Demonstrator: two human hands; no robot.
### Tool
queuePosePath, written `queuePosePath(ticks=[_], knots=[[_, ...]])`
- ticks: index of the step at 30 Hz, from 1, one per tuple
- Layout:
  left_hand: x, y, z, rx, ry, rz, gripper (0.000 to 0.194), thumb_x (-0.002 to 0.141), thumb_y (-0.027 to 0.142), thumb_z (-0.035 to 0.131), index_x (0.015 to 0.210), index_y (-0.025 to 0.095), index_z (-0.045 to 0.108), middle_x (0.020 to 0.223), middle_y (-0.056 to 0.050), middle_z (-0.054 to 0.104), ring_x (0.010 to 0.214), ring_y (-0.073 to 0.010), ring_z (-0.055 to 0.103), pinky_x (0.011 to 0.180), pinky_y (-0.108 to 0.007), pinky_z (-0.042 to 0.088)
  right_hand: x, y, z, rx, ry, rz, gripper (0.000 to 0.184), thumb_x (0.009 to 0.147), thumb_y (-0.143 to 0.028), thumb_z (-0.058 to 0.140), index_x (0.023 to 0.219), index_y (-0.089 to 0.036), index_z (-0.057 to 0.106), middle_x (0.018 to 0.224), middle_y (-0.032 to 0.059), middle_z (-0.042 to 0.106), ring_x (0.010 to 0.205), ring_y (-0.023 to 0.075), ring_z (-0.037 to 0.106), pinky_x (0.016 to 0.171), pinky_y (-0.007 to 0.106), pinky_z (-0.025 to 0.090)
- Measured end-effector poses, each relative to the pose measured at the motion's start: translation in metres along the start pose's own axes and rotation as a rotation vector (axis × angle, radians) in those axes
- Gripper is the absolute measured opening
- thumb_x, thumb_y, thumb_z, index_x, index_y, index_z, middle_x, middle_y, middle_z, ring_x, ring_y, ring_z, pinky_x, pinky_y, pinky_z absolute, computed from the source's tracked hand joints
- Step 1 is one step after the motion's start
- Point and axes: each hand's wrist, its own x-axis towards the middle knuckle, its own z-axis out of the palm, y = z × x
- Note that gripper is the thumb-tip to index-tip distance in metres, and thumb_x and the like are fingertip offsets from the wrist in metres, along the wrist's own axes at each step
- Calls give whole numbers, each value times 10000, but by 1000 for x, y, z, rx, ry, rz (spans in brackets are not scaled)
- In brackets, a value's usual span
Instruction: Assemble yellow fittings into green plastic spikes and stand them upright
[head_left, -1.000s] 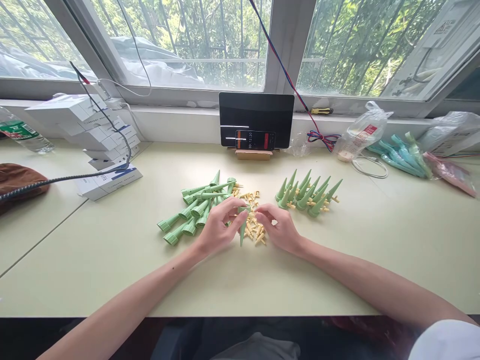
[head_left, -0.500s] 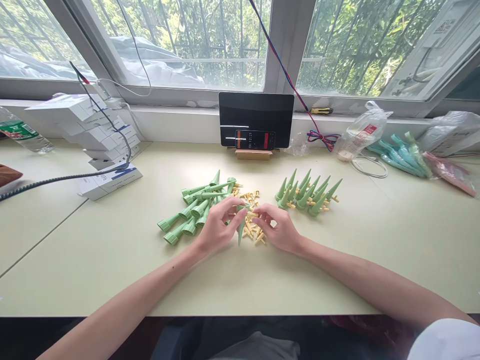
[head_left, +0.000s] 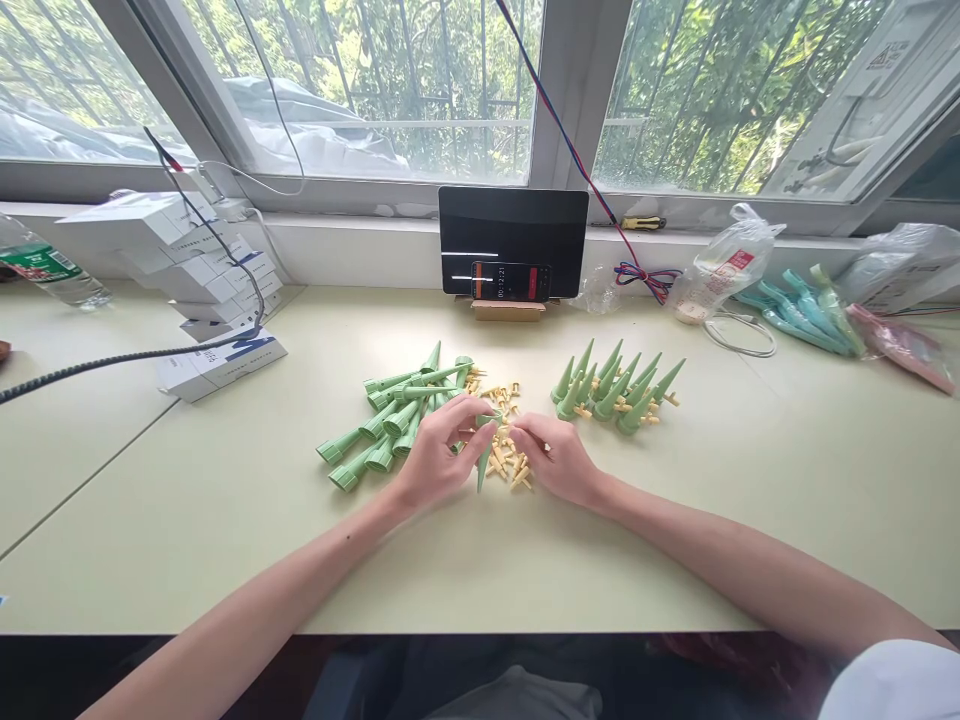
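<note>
My left hand (head_left: 448, 442) is closed around a green plastic spike (head_left: 484, 470), its point toward me and its wide end at the fingertips. Opposite it, my right hand (head_left: 555, 455) pinches a small yellow valve piece (head_left: 505, 428) at the spike's wide end; fingers mostly cover it, so I cannot tell how deep it sits. Loose yellow valve pieces (head_left: 498, 462) lie beneath and between both hands. Left of my left hand is a pile of green spikes (head_left: 380, 457). Beyond my right hand, several spikes with yellow valves fitted (head_left: 606, 402) stand points up.
At the back, a phone (head_left: 511, 281) on a cardboard stand leans before a dark tablet (head_left: 513, 225). White boxes (head_left: 217, 270) are stacked at left near a plastic bottle (head_left: 56, 268). To the right lie a coiled white cable (head_left: 739, 340) and bagged teal items (head_left: 802, 312).
My right fingers have turned and curled in around the yellow valve piece, now hiding more of it. The left hand keeps its hold on the spike.
</note>
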Motion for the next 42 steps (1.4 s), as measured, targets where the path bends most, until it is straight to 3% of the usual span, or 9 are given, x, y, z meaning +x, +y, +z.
queuePosePath(ticks=[11, 22, 31, 38, 42], knots=[[1, 0, 0, 1, 36, -33, 141, 939, 302, 576, 1019, 191, 610, 947, -40, 552, 636, -78, 511, 534, -185, 519, -3, -4, -1, 117, 65, 44, 156, 948, -318, 563, 1023, -184, 588, 761, 5, 601, 513, 86, 434, 483, 236, 385], [0, -1, 0, 39, 29, 1, 112, 943, 272, 571, 1011, 192, 610, 943, -42, 563, 652, -84, 494, 570, -191, 516, -1, -1, 0, 96, -3, 58, 180, 989, -344, 493, 964, -186, 576, 739, 3, 560, 561, 105, 442, 507, 242, 381], [0, -1, 2, -6, 7, 1, 120, 943, 289, 569, 1012, 197, 604, 926, -39, 552, 672, -94, 534, 576, -198, 541, 1, 0, -1, 1, -46, 34, 355, 1034, -365, 357, 768, -193, 516, 652, -13, 462, 591, 124, 402, 565, 264, 367], [0, 2, 1, 13, 35, -9, 131, 942, 294, 571, 1019, 195, 608, 952, -39, 562, 624, -73, 508, 552, -192, 526, -2, -1, 0, 118, -30, 89, 190, 983, -360, 496, 1037, -186, 547, 644, -51, 457, 506, 93, 370, 486, 236, 330], [1, 3, 1, 16, 41, -9, 138, 945, 301, 569, 1018, 191, 606, 950, -40, 564, 595, -63, 492, 532, -188, 514, -3, -2, 0, 144, -23, 84, 171, 974, -355, 509, 1021, -193, 532, 700, -28, 514, 516, 91, 412, 476, 230, 351]])
